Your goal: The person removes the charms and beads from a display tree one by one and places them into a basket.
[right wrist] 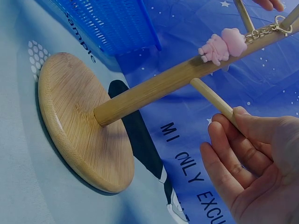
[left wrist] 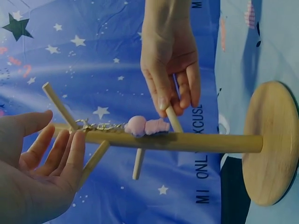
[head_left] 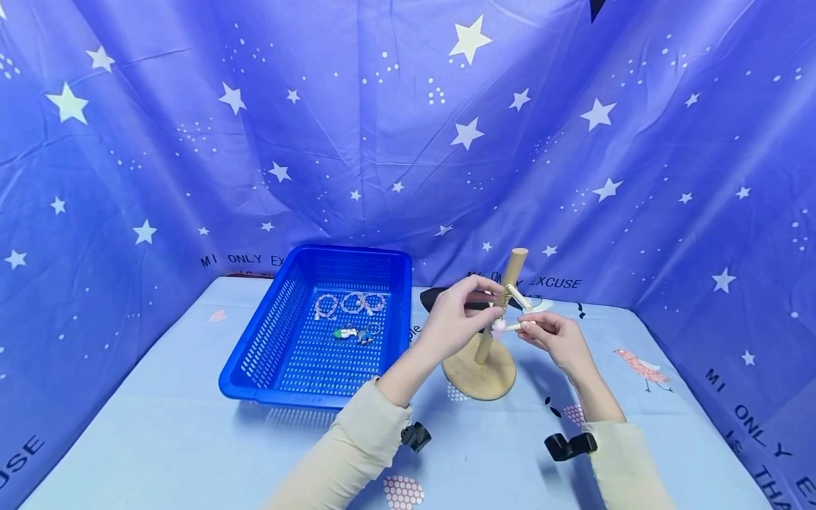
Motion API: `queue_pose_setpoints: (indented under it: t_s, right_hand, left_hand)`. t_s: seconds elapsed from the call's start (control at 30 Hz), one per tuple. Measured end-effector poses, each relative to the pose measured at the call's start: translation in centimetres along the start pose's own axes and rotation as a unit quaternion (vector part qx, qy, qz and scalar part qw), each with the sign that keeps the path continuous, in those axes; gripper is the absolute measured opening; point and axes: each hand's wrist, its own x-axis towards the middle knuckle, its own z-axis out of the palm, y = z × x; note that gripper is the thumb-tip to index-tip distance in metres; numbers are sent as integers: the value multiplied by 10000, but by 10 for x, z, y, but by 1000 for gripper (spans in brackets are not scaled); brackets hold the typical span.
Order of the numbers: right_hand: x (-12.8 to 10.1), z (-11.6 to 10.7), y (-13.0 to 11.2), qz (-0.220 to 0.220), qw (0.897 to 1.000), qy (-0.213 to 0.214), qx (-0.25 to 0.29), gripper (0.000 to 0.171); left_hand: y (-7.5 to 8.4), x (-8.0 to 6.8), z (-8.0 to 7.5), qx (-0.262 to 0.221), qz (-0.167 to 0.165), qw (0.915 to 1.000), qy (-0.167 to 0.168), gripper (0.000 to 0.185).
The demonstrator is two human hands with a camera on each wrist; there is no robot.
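Note:
A wooden peg stand (left wrist: 205, 142) stands upright on its round base (right wrist: 88, 126). A keychain with a pink figure (right wrist: 222, 46) hangs along the post, its gold chain (left wrist: 105, 126) and clasp at an upper peg. With thumb and fingers, my right hand (head_left: 561, 340) pinches the end of a lower peg (right wrist: 212, 98). My left hand (head_left: 462, 312) is at the upper post, thumb apart and fingers loosely extended. In the left wrist view its fingertips reach the post near the clasp; whether they touch it I cannot tell.
Left of the stand sits a blue plastic basket (head_left: 251, 393). Inside lie several pale beaded loops (head_left: 353, 302) and small figure keychains (head_left: 347, 333). A light blue patterned cloth (head_left: 159, 439) covers the table, and a starry blue curtain (head_left: 357, 156) hangs behind.

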Motion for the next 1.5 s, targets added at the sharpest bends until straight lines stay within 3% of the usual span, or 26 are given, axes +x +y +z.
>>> queue_pose_setpoints:
  t_s: [0.4, 0.77, 1.17, 1.5]
  right_hand:
    - [0, 0, 1, -70, 10000, -16, 33, 34]
    - [0, 1, 0, -158, 9997, -51, 195, 27]
    - [0, 1, 2, -138, 9994, -49, 307, 24]
    - [0, 0, 0, 26, 10000, 53, 19, 27]
  left_hand:
    - [-1, 2, 13, 40, -4, 10000, 28, 42]
    - [0, 8, 21, -93, -180, 9996, 176, 31]
    - [-1, 15, 28, -22, -260, 9967, 774, 16]
    - [4, 12, 27, -207, -327, 9977, 559, 11]
